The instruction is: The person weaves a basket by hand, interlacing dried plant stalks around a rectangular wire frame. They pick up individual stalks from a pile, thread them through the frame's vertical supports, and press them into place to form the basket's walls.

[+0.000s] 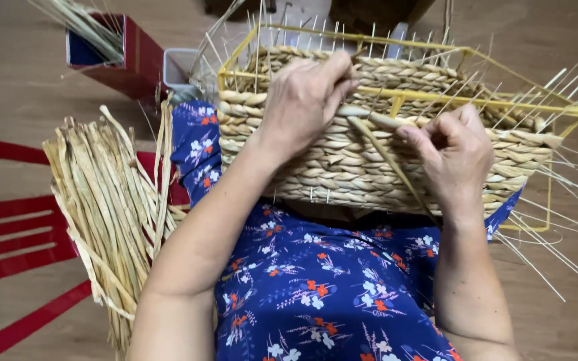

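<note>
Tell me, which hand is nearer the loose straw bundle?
Left. The left hand rests on the basket, closer to the bundle; the right hand works farther away.

Single head-worn view, looking steeply down and forward over the lap. It is sitting close: forearms are filling the lower frame, left hand (306, 100) and right hand (453, 150) lying mid-frame. Floor is showing beyond and beside both hands. No second view is sharing the scene.
</note>
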